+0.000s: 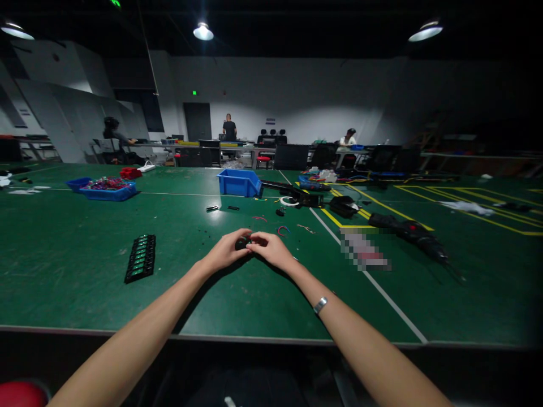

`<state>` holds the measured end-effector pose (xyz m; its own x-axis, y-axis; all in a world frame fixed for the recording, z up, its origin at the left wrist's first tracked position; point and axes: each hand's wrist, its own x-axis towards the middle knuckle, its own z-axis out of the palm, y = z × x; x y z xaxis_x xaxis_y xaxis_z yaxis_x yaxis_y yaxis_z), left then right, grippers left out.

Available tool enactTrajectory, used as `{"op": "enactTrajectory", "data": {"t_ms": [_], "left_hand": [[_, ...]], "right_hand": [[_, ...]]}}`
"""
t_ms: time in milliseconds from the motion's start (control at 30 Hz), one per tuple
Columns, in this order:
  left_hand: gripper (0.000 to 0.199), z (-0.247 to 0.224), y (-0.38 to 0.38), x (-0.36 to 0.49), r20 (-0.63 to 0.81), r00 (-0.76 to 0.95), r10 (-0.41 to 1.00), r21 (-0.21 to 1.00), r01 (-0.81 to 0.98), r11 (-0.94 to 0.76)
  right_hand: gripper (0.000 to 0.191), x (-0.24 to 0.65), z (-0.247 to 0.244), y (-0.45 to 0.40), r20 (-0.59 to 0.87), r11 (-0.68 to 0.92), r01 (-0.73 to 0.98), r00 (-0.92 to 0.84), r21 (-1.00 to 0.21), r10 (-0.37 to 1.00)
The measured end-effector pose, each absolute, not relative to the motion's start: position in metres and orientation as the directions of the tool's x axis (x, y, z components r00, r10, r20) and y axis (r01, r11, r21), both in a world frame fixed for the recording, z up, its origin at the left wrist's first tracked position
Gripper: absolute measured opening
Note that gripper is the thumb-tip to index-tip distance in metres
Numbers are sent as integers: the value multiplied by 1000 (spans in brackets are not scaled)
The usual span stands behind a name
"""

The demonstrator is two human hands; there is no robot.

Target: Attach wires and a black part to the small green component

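Near the middle of the green table, both hands meet around a small dark part [242, 243] that looks rounded; the fingers cover much of it. My left hand [224, 251] curls its thumb and fingers about this part from the left. From the other side my right hand [274, 249] is closed, its fingertips pinching at the part's right edge. What exactly the part is, I cannot make out. Left of my hands lies a black rack-like block [141, 258] with a row of green pieces. Tiny dark bits and a red-and-blue wire loop [282, 230] lie just beyond my fingers.
Beyond my hands stand a blue bin [240, 183] and a blue tray [108, 190] full of coloured wires. A white ring [289, 201] and black parts lie behind to the right. A black power tool [409, 232] rests at right. Several people work at far tables.
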<state>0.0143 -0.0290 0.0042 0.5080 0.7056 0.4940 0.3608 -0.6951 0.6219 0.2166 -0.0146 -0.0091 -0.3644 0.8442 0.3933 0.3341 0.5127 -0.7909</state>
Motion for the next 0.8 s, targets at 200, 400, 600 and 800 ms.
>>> {"op": "enactTrajectory", "data": {"t_ms": [200,400,600,800], "left_hand": [[49,8,-35,14,554,434,710,635,332,-698],[47,12,-39,17,576,386,720,655,308,-690],[46,10,-38,17,603,372,706,634,314,-707],[50,6,-35,18,575,358,736,680,292,-673]], "right_hand": [[32,213,0,-20,477,562,272,-320,-781,819],[34,210,7,-27,464,517,162,-278,-840,841],[39,208,7,-29,360,399,73,-305,-914,882],[37,207,6,-29,383,420,72,-293,-905,876]]}}
